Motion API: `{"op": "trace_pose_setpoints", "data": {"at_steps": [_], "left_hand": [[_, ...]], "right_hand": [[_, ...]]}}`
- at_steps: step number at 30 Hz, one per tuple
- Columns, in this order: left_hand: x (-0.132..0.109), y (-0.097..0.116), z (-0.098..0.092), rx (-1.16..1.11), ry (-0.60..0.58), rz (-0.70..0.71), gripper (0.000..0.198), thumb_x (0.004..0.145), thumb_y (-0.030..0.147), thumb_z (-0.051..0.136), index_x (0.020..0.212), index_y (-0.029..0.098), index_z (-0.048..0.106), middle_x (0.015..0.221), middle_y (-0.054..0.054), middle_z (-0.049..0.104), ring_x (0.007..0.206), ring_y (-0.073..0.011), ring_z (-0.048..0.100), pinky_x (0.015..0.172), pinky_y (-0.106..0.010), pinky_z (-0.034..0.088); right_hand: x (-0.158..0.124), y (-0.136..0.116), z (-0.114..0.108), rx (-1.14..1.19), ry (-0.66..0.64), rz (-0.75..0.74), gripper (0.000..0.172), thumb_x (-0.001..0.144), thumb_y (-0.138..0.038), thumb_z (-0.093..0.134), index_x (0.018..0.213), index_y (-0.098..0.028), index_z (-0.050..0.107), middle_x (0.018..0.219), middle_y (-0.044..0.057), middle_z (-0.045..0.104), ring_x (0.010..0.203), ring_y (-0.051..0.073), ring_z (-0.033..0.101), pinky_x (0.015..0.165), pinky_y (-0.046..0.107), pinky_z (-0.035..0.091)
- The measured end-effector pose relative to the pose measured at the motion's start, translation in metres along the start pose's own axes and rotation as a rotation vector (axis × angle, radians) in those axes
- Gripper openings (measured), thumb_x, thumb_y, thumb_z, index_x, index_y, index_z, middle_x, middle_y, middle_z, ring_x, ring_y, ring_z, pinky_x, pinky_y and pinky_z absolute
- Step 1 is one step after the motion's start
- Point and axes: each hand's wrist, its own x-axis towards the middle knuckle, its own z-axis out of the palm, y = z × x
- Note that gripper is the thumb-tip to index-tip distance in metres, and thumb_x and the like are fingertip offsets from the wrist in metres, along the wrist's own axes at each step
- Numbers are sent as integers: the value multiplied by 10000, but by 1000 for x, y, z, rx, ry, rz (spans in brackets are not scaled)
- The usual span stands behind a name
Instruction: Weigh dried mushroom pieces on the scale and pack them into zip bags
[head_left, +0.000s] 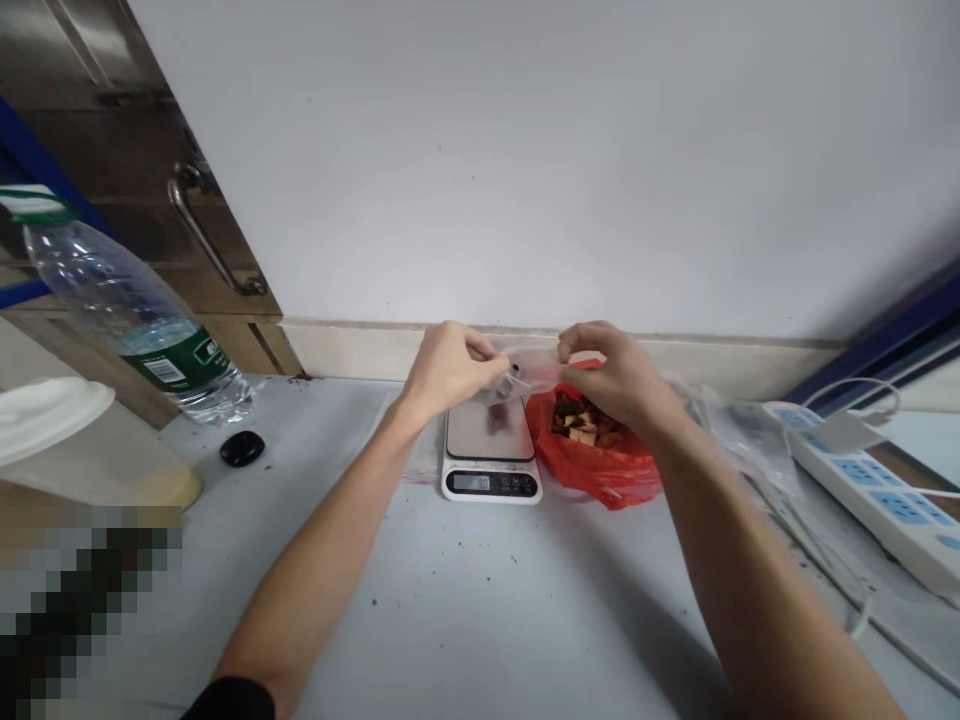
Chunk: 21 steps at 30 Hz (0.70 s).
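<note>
Between my two hands a small clear plastic bag [534, 372] is held above a digital kitchen scale [491, 430]. My left hand [455, 365] pinches the bag's left side. With its fingers closed, my right hand [611, 370] grips the right side. Something small and dark shows in or behind the bag, too blurred to name. The scale's display is lit, its digits hard to read. Right of the scale, below my right hand, sits an open red plastic bag [600, 475] with brown and pale dried pieces [583, 420] in it.
Left stand a water bottle [142, 310], a lidded plastic tub [82, 450] and a black oval object [242, 449]. A white power strip [862, 490] with cables lies right, beside clear plastic bags [739, 440]. A wall [525, 180] rises behind the table.
</note>
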Motion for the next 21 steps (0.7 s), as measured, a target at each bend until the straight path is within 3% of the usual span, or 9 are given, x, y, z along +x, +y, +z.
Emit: {"op": "trace_pose_setpoints", "data": {"at_steps": [3, 6, 9, 13, 15, 18, 21], "left_hand": [[-8, 8, 14, 69, 20, 139, 119, 729, 162, 696, 618, 167, 739, 618, -25, 736, 624, -173, 685, 595, -253, 504], [-14, 15, 22, 91, -11, 226, 123, 764, 170, 672, 666, 176, 747, 639, -20, 740, 622, -169, 678, 631, -269, 526], [-11, 13, 21, 35, -32, 245, 144, 815, 227, 653, 724, 191, 758, 716, -25, 767, 659, -171, 687, 693, -275, 553], [1, -1, 18, -123, 181, 122, 244, 891, 357, 620, 1009, 199, 764, 1186, -88, 761, 1124, -245, 681, 922, -307, 547], [5, -8, 19, -290, 95, -68, 357, 884, 363, 652, 1206, 218, 703, 1294, -99, 713, 1174, -245, 666, 959, -332, 537], [6, -11, 23, -579, -85, -248, 541, 810, 351, 752, 1328, 254, 626, 1122, -61, 763, 1034, -204, 714, 901, -313, 549], [8, -9, 27, -732, -50, -276, 585, 657, 286, 867, 1205, 225, 673, 884, -5, 770, 904, -168, 722, 833, -255, 545]], "right_hand": [[-1, -6, 8, -24, -97, -41, 175, 674, -165, 516, 689, -207, 685, 848, 43, 736, 819, 202, 653, 733, 281, 483], [-3, -6, 9, -94, -214, -1, 194, 723, -147, 527, 699, -191, 714, 745, 31, 732, 731, 198, 643, 665, 275, 470], [-6, -3, -1, -85, -299, -31, 186, 734, -128, 580, 796, -206, 737, 829, 24, 761, 780, 208, 662, 696, 278, 497], [-9, -3, -25, 70, -318, -103, 384, 789, -219, 663, 1172, -244, 683, 1051, 43, 758, 887, 219, 705, 774, 309, 558], [-10, -3, -37, 164, -323, -117, 514, 804, -293, 691, 1304, -239, 588, 1086, 60, 743, 903, 216, 713, 764, 319, 579], [-11, 4, -52, 280, -365, -158, 566, 785, -365, 729, 1300, -230, 538, 1095, 70, 726, 967, 221, 710, 743, 312, 595], [-10, 19, -67, 294, -384, -116, 457, 746, -362, 760, 1142, -229, 575, 1088, 71, 718, 936, 219, 715, 708, 311, 599]]}}
